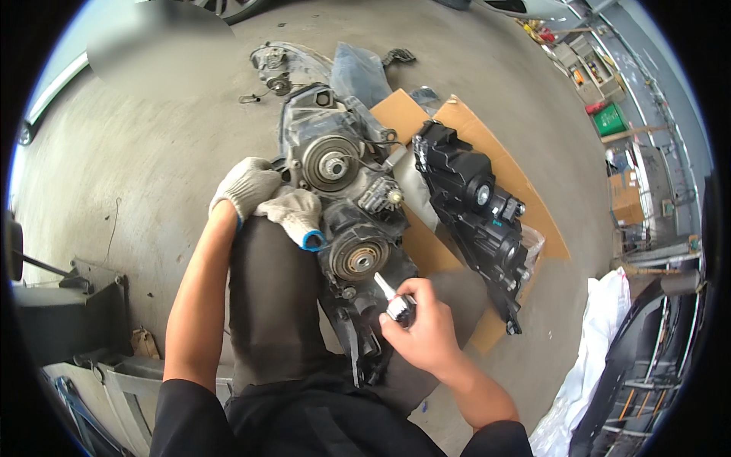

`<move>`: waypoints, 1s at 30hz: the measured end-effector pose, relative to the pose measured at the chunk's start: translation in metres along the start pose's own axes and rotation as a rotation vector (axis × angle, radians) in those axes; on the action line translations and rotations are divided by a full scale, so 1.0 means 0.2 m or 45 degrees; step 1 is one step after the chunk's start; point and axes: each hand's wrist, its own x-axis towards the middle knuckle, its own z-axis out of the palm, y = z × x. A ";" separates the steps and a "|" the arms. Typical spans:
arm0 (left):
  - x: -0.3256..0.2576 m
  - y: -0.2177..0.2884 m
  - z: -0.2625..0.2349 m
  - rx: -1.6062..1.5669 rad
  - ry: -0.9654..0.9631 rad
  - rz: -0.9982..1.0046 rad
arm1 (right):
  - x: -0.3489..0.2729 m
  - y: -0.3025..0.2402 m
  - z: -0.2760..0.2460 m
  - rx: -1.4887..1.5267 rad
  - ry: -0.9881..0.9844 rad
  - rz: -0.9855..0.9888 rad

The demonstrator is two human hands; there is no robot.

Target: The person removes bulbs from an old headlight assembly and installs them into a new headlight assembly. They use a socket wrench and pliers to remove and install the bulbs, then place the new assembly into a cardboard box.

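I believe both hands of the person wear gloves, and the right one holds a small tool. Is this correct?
No: in the head view, the right hand is bare, not gloved. The left hand is gloved, and the right does hold a small tool.

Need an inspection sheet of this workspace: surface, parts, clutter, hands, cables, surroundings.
Surface: grey floor, partly covered by cardboard.
Parts: dusty headlight over the person's legs; black headlight on the cardboard.
Clutter: loose glove against the dusty headlight; plastic bag beyond it.
Hands: left hand gloved, at the dusty headlight's left edge, grip unclear; right hand bare, holding a small item with a pale tip, kind unclear.
Cables: thin wire on the floor.
Surroundings: green bin and white sheet to the right.
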 end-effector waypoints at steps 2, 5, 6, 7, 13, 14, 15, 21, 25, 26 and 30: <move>0.00 0.00 0.00 -0.090 -0.008 0.024 | -0.08 0.06 -0.03 0.262 0.128 -0.010; 0.05 -0.05 0.04 -0.075 -0.023 0.168 | -0.19 0.17 -0.01 0.777 0.264 0.082; 0.03 -0.05 0.04 -0.281 -0.023 0.125 | -0.21 0.17 -0.03 0.965 0.264 0.132; 0.04 -0.06 0.04 -0.333 -0.027 0.142 | -0.23 0.19 -0.04 1.136 0.264 0.102; -0.04 -0.12 -0.07 -0.645 0.085 0.036 | -0.28 0.25 -0.18 1.450 0.463 0.015; -0.07 -0.11 -0.13 -0.650 0.149 0.083 | -0.30 0.29 -0.19 1.472 0.500 0.013; -0.09 -0.10 -0.19 -0.655 0.213 0.131 | -0.31 0.31 -0.21 1.485 0.534 0.012; -0.31 0.17 -0.41 -0.434 0.460 0.461 | -0.42 0.41 -0.39 1.584 0.809 -0.018; -0.33 0.34 -0.36 -0.601 0.466 0.607 | -0.48 0.54 -0.50 1.419 0.938 -0.009; -0.33 0.40 -0.33 -0.627 0.537 0.625 | -0.51 0.57 -0.51 1.381 0.982 0.020; -0.28 0.36 -0.59 -0.525 0.911 0.936 | -0.61 0.76 -0.47 1.399 1.082 0.079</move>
